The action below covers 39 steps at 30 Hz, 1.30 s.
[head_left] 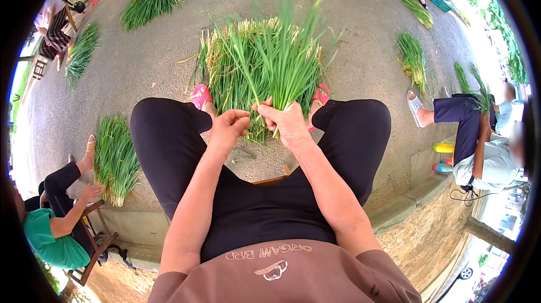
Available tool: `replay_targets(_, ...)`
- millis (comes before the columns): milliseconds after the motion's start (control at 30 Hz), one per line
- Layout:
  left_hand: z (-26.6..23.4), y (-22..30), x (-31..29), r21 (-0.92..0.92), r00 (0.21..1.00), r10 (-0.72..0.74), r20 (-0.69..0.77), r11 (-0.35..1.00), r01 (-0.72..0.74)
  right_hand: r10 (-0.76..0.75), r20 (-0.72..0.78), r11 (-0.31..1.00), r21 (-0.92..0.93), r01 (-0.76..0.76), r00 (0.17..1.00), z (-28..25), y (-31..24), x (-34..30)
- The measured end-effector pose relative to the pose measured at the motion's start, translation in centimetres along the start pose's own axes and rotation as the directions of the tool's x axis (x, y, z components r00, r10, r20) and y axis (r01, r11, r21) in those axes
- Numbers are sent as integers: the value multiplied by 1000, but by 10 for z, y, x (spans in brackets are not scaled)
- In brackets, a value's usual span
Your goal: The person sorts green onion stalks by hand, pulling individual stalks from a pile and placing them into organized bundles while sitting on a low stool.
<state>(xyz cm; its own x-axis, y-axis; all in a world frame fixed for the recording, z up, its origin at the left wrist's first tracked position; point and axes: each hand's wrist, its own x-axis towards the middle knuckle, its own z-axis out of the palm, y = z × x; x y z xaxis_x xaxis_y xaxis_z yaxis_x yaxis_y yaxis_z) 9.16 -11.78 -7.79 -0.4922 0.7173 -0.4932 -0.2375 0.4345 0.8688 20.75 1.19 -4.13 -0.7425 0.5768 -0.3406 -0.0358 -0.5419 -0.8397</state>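
Note:
My right hand (286, 124) is closed round the lower ends of a bunch of long green chives (287, 72), whose leaves fan out away from me and blur at the tips. One stalk stands apart at the left of that bunch, close to my right thumb. Just to the left, my left hand (230, 126) has its fingers curled in and the fingertips pressed together; whatever they may hold is too small to make out. Beneath both hands, between my feet, a big heap of chives (231, 72) lies on the ground, with yellowed, dry ends along its far edge.
Other piles of chives lie about the pavement, such as one pile (115, 159) at left and another (411, 60) at right. A person in green (56, 235) sits at left, a person in a pale shirt (490, 162) at right. A low kerb (406, 204) runs behind me.

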Motion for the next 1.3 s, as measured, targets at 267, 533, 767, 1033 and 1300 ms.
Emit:
replay_targets(267,12,2,-14,657,989,146,6,746,-114,31,17,995,99,-33,999,-9,-8,1)
replay_targets(533,11,9,-4,82,948,241,-207,970,-229,74,44,994,72,-77,996,-7,-5,0)
replay_targets(767,2,18,-1,108,731,504,-460,849,-517,142,96,989,-64,-136,985,-6,-5,-1)
replay_targets(1033,-3,17,1,618,593,704,-390,678,-398,150,192,945,-316,-84,970,-4,-8,-7)
replay_targets(1300,-13,11,7,123,701,447,-556,878,-463,107,134,958,-277,-66,985,-7,-5,-5)
